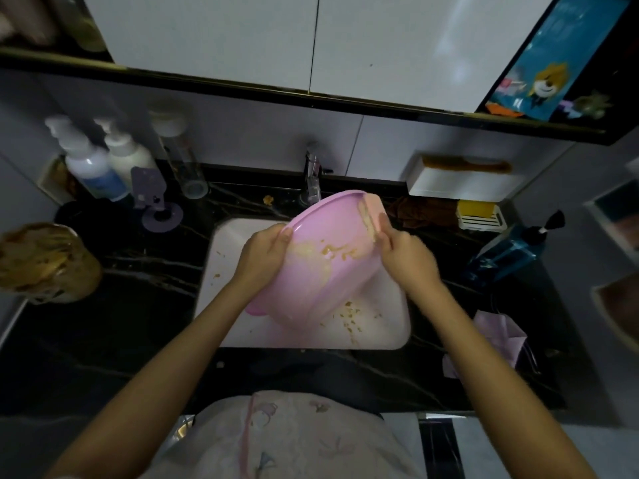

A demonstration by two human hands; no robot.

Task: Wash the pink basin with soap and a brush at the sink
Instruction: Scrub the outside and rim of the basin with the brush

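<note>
Stands at a dark counter (138,305) with a white sink (221,257) sunk in it. Behind the sink, one tap (313,178), close to the basin's far rim. Left of the sink and back: two white pump bottles (88,164) (126,155), one clear tube (183,160), one purple holder (157,202). Farther left, one brown lump (45,262), blurred. Right of the sink and back: one white box (463,186) with a brown comb (466,164) on top, one brown cloth (422,210), one yellow block (475,208) in a white dish (480,221), one blue pump bottle (508,254). Right of the sink, near side: one pink cloth (498,333). In the sink, yellow crumbs (352,316) scattered on the bottom.

Holds one pink basin (321,271) over the sink with both hands. Tilted steeply on edge, rim toward the tap, base toward the sink's near side, wall smeared with yellow paste. Low edge near the sink's bottom; touching or not, unclear. Long axis from the sink's near left to its far right, one tab at each end. Grips the left rim with the left hand (264,252), thumb on the edge, fingers curled round. Clasps the far-right end with the right hand (404,257), just below the tab, fingers wrapped behind and hidden.
</note>
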